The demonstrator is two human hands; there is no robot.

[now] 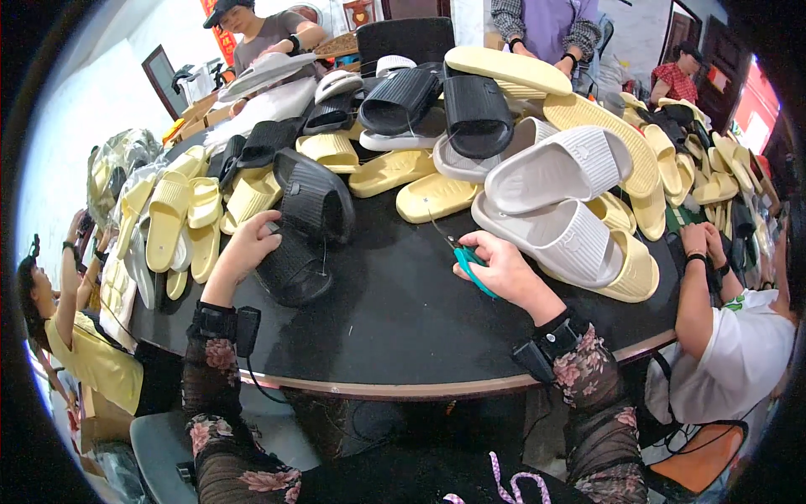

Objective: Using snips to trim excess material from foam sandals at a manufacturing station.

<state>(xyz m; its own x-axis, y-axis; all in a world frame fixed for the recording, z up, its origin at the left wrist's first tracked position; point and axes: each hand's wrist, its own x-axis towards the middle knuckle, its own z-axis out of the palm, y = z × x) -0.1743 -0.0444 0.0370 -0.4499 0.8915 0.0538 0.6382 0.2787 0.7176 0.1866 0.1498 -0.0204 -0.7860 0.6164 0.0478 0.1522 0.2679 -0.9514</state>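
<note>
My left hand (254, 244) is closed at the near-left side of a pair of ribbed black slippers, its fingers curled against the lower slipper (295, 273). The other black slipper (315, 197) lies just beyond, overlapping it. A thin loop, seemingly a tag cord, shows by the lower one's opening. In my right hand (501, 270) is a pair of teal-handled nippers (472, 267), dark jaws pointing up and left, apart from the slippers. Just beyond that hand lie a yellow slipper (437, 197) and two stacked light grey slippers (554, 239).
A heap of yellow, grey and black slippers covers the far side of the black table (378, 336); more yellow ones (170, 220) lie at left. Co-workers stand across the table, and others are at the left and right (722, 336). A black chair (405, 42) stands behind the heap.
</note>
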